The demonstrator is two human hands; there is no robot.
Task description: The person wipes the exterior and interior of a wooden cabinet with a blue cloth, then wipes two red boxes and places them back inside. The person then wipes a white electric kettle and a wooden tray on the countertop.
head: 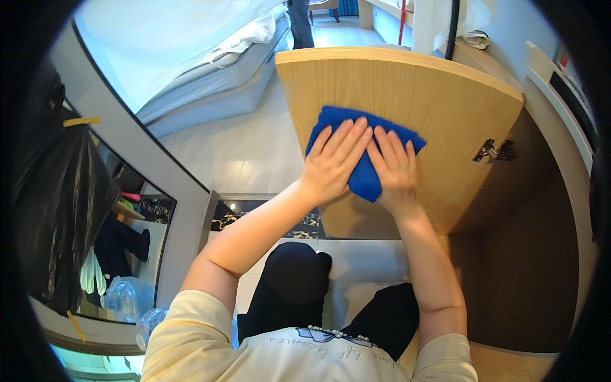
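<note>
A wooden cabinet door stands open in front of me, its inner face towards me. Against that face lies a folded blue cloth. My left hand is flat on the left part of the cloth, fingers pointing up the door. Beside it my right hand presses on the cloth's right part, with the fingers slightly spread. The two hands nearly touch at the fingertips. A metal hinge joins the door to the cabinet on the right. The palms and the cloth beneath them are hidden.
The dark cabinet interior opens at the right. A black plastic bag hangs at the left before a mirror. Near it is a clear plastic bottle. Beyond the door are a mattress with white bedding and a person's leg.
</note>
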